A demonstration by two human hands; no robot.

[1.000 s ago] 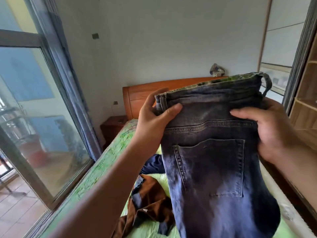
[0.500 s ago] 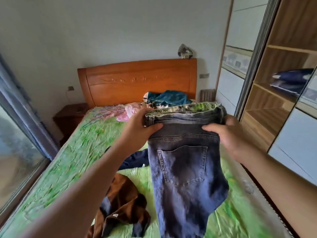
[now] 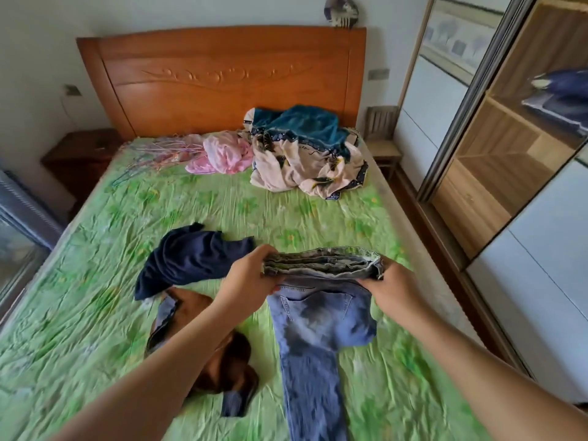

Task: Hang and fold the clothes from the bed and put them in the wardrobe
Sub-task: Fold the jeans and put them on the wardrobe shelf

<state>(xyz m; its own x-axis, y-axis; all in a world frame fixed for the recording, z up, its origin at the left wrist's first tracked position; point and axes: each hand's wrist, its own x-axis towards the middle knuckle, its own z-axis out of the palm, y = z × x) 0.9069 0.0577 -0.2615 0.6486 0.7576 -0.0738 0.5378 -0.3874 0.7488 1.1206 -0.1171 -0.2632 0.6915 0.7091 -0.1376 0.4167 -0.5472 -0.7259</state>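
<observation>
Blue jeans [image 3: 318, 329] lie lengthwise on the green bed sheet [image 3: 95, 313], folded leg over leg, back pocket up. My left hand [image 3: 251, 275] grips the left end of the waistband and my right hand [image 3: 391, 288] grips the right end, holding it just above the sheet. A navy garment [image 3: 191, 259] lies left of the waistband. A brown garment [image 3: 222, 354] with blue trim lies under my left forearm, partly hidden. At the right stands the open wardrobe [image 3: 496, 173] with folded dark clothes [image 3: 563, 97] on a shelf.
Near the wooden headboard [image 3: 222, 74] lie a pink garment [image 3: 222, 152], a cream and teal heap [image 3: 305, 154] and several thin wire hangers [image 3: 152, 154]. A wooden chair [image 3: 381, 135] stands by the bed's far right corner. A nightstand [image 3: 79, 154] and a window [image 3: 16, 249] are at left.
The jeans came down from held up in the air to lying along the bed, and my view tilted down from the wall and window to the bed.
</observation>
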